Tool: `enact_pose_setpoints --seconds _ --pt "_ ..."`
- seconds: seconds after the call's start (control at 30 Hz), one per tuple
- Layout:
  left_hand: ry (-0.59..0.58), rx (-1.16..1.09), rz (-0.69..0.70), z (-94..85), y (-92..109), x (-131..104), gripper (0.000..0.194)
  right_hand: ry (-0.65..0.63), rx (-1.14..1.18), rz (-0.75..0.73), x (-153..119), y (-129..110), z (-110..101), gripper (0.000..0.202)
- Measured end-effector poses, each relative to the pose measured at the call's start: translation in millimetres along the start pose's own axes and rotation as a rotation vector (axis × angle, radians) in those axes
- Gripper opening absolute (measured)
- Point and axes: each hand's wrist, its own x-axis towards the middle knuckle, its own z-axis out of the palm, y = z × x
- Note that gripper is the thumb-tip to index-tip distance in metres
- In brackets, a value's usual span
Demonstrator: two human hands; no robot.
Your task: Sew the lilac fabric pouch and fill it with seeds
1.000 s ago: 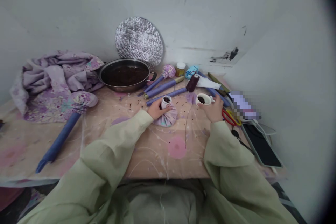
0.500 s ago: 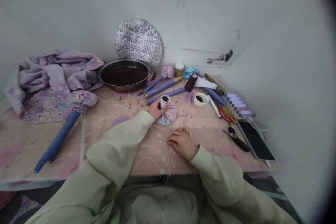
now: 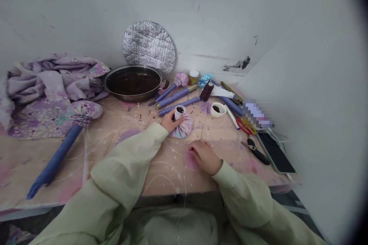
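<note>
My left hand (image 3: 170,121) is closed round a small pouch of gathered lilac cloth (image 3: 184,127). It stands upright on the table, its narrow round neck full of dark grains (image 3: 179,110). Just in front and to the right, my right hand (image 3: 206,156) hovers low over the tablecloth with curled fingers. A thin dark thread (image 3: 202,126) runs down from the maroon thread cone (image 3: 207,92) to this hand and seems to lie in its fingers; the fingertips are partly hidden. Beyond the pouch sits a white cup (image 3: 218,110) with dark grains inside.
A wide pan (image 3: 135,97) of dark grains stands at the back left, beside a heap of floral cloth (image 3: 54,80). A blue-handled cloth mallet (image 3: 61,153) lies on the left. Scissors (image 3: 244,125), thread snips (image 3: 258,153) and a phone (image 3: 276,153) are at the right.
My right hand has moved slightly right, its fingers more drawn in and lifted. My left hand keeps its hold on the pouch. The view has shifted a little.
</note>
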Motion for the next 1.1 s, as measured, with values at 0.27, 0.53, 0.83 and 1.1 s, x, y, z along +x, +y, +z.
enact_pose_setpoints --seconds 0.27,0.53,0.83,1.1 --pt "0.004 0.036 0.008 -0.5 2 -1 0.041 0.242 0.263 0.176 71 74 -57 0.035" --pt "0.007 0.078 0.013 -0.1 3 -1 0.040 -0.039 0.655 0.137 59 83 -41 0.037" --pt "0.014 0.073 0.010 -1.0 3 -2 0.040 -0.222 0.789 0.156 55 67 -38 0.038" --pt "0.003 0.044 0.007 -1.1 4 -3 0.042 0.197 0.819 0.248 68 71 -38 0.033"
